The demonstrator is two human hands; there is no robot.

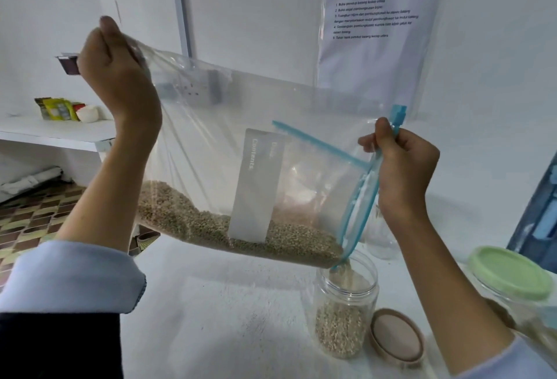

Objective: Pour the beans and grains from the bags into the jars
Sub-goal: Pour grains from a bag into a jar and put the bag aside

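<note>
Sleeves, pale blue at the cuffs, frame the near edge, and between them one clear bag (241, 143) hangs tilted over the white table (226, 318). Up at the bag's closed bottom corner the left hand (117, 74) pinches the plastic between curled fingers, holding that end high. At the blue zip strip (355, 204) the right hand (404, 164) grips the open mouth, fingers curled round the seal. Below the right grip the mouth's lowest corner dips into the neck of one open jar (346, 309), and grains (235, 228) lie along the bag's lower edge and run down into it; the jar is roughly half filled. A white label on the bag's side reads "Contents". Just to the right of the jar, touching the table, lies one round tan lid (398, 338), flat. Further right, beneath the right forearm, stands a second jar with a green lid (512, 273) on it, close to the table's edge. Behind the open jar a third clear jar (382, 237) shows faintly. Open tabletop stretches below the left grip. On the wall above the right hand hangs one printed sheet (373, 32), and far left a shelf (51, 134) carries a few packets.
</note>
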